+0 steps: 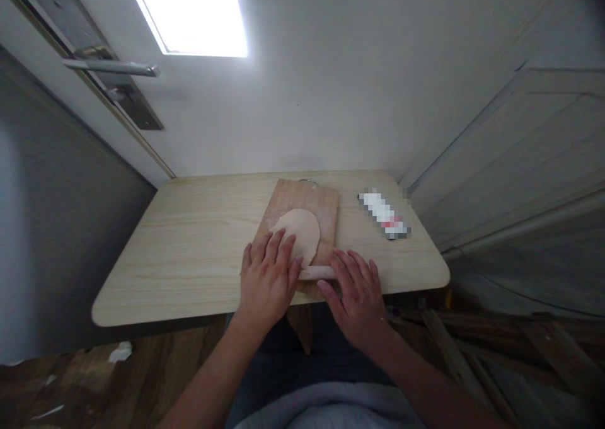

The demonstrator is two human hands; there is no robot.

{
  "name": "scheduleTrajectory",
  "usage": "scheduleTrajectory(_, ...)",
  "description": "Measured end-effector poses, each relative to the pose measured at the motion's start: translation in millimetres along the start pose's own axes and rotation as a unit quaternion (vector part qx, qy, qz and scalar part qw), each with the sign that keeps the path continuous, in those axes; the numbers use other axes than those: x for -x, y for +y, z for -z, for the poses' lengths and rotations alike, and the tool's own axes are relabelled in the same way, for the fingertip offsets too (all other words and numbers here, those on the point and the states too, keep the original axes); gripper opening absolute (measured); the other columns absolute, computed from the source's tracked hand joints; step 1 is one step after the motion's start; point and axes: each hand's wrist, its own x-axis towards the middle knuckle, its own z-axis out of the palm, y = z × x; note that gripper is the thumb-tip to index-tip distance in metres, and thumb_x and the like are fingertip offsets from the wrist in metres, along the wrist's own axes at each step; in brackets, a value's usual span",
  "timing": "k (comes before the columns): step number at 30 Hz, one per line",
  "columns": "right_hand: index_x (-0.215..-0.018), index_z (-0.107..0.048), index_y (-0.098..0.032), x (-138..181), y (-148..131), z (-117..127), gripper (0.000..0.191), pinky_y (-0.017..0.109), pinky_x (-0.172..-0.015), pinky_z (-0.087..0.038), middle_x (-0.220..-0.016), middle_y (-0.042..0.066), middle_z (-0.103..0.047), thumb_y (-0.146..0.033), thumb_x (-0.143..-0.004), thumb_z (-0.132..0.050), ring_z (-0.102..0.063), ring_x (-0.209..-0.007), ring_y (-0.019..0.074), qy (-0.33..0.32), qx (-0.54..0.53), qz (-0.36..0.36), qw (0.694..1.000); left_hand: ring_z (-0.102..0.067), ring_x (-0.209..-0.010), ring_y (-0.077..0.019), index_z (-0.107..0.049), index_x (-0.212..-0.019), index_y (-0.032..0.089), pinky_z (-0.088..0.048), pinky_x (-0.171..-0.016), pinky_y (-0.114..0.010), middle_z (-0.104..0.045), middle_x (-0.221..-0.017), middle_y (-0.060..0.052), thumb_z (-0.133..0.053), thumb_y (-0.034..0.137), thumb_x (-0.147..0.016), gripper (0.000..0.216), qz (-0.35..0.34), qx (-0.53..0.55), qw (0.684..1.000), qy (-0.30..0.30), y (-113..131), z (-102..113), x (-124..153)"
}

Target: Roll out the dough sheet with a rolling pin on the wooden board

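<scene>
A flat oval of pale dough [299, 232] lies on a wooden cutting board [326, 205] at the near edge of a light wooden table [198, 246]. A wooden rolling pin [317, 272] lies across the board's near end, at the dough's near edge. My left hand [267, 278] rests flat on the pin's left part, fingers stretched out over the dough. My right hand [354, 287] lies flat on the pin's right part, fingers extended. Most of the pin is hidden under both palms.
A small blurred white and red object [384, 215] lies on the table to the right of the board. A white door with a metal handle [111, 68] stands at the back left. Wooden planks [472, 347] lie on the floor at the right.
</scene>
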Motion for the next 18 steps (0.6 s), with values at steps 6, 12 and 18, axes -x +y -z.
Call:
scheduleTrajectory(6,-0.141,-0.055,-0.023,-19.1,4.4,-4.8,0.046,0.056,-0.117,-0.023,-0.146,0.008,-0.058,-0.047,-0.102,-0.046,-0.045,-0.137,0.0314,0.012,-0.010,-0.008,1.000,-0.043,-0.142,-0.0310,-0.054,-0.141,0.025,-0.035,-0.114,-0.056,-0.052,-0.153,-0.007,-0.038,0.043,-0.103,0.045,-0.005,0.003,1.000,-0.013,-6.9,-2.1,-19.9)
scheduleTrajectory(12,-0.137,-0.059,-0.022,-37.8,10.8,-9.1,0.046,0.053,-0.115,-0.024,-0.142,0.010,-0.061,-0.050,-0.101,-0.047,-0.047,-0.133,0.0313,0.011,-0.003,-0.017,1.000,-0.044,-0.140,-0.0313,-0.053,-0.140,0.028,-0.038,-0.112,-0.056,-0.052,-0.153,-0.008,-0.037,0.045,-0.103,0.044,-0.013,0.008,1.000,-0.026,-15.3,-7.1,-42.3)
scheduleTrajectory(18,-0.136,-0.059,-0.022,-50.6,16.2,-16.4,0.046,0.053,-0.114,-0.024,-0.142,0.009,-0.060,-0.051,-0.102,-0.045,-0.046,-0.133,0.0313,0.021,0.000,-0.029,0.999,-0.045,-0.139,-0.0297,-0.052,-0.140,0.026,-0.040,-0.110,-0.054,-0.050,-0.152,-0.010,-0.035,0.045,-0.103,0.044,-0.017,0.013,0.999,-0.042,-21.0,-11.6,-65.1)
